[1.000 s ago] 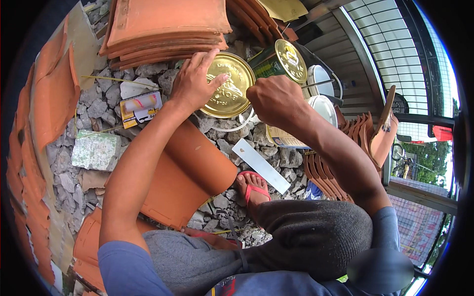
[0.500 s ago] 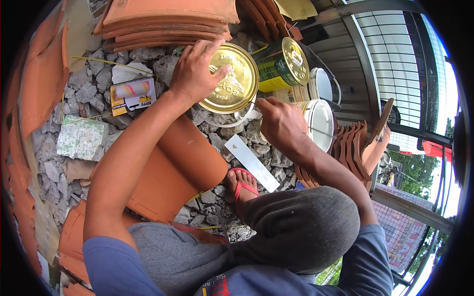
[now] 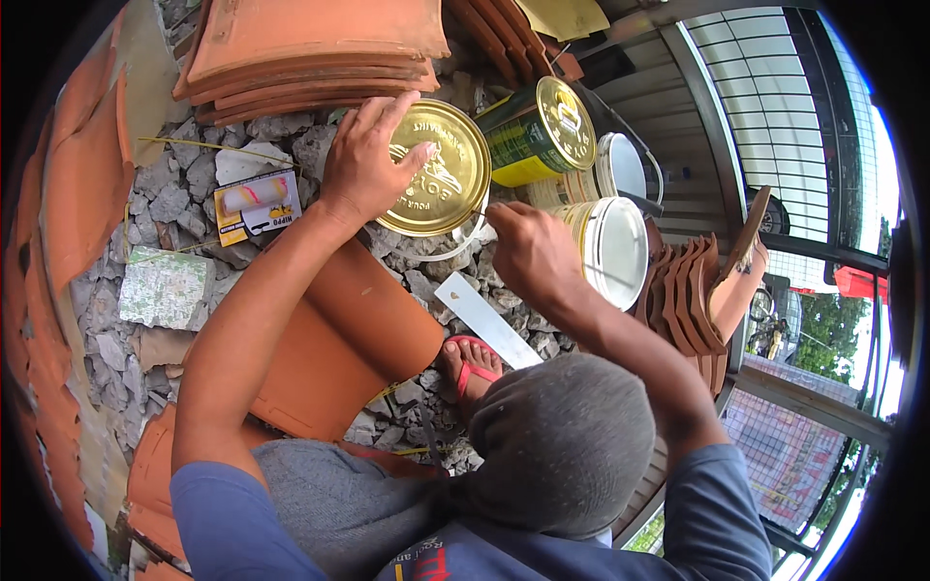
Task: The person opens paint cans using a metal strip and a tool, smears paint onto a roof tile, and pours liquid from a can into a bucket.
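The gold-lidded tin (image 3: 451, 186) sits on rubble (image 3: 111, 382), its sides mostly hidden under its lid. The left hand (image 3: 368, 163) rests spread on the lid. The right hand (image 3: 541, 250) curls round a thin tool (image 3: 480, 213), largely concealed; whether its tip touches the rim is unclear.

Embossed lettering rings the gold lid (image 3: 457, 163), and print marks the green-and-yellow tin (image 3: 513, 143), roller card (image 3: 271, 217) and blue shirt (image 3: 455, 559).
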`<action>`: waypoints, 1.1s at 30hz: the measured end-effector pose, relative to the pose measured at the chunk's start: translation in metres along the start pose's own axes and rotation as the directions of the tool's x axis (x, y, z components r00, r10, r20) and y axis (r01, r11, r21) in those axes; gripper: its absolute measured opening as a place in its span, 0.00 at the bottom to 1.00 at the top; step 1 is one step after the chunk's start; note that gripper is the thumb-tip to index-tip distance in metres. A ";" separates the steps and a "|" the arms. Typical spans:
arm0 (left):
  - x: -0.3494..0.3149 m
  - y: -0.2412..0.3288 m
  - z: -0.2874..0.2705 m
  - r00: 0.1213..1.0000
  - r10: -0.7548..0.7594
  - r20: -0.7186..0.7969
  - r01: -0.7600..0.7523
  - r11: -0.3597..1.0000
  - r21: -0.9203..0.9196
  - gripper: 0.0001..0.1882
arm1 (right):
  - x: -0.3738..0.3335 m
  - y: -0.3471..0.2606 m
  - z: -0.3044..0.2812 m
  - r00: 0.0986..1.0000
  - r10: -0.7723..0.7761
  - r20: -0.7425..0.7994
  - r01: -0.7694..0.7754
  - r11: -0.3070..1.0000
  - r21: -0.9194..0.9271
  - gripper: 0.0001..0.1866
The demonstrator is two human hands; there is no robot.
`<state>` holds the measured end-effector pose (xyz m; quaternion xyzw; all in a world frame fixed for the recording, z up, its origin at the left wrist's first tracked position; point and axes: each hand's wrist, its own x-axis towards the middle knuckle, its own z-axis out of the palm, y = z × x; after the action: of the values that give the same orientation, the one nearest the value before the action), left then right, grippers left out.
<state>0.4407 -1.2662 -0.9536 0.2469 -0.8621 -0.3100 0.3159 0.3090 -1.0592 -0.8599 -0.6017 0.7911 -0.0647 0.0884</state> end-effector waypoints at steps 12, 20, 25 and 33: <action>-0.001 -0.002 -0.004 1.000 0.003 -0.008 -0.003 1.000 0.008 0.33 | 0.021 -0.003 -0.019 0.991 -0.023 0.133 0.035 0.996 -0.087 0.06; 0.001 -0.003 0.003 0.998 -0.023 -0.051 0.021 0.999 -0.042 0.32 | 0.037 -0.004 -0.025 0.959 0.010 0.282 0.029 0.991 -0.131 0.10; 0.003 -0.001 0.007 0.998 0.008 -0.064 -0.010 1.000 -0.026 0.32 | 0.000 0.009 0.006 0.999 0.029 -0.029 -0.025 0.994 0.110 0.10; -0.003 -0.004 0.006 0.999 -0.040 -0.034 0.038 0.997 -0.060 0.32 | 0.025 -0.006 -0.016 0.934 0.100 0.343 -0.083 0.995 -0.063 0.12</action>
<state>0.4395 -1.2647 -0.9615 0.2599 -0.8417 -0.3371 0.3322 0.3049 -1.0852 -0.8441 -0.5681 0.7918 0.0652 0.2146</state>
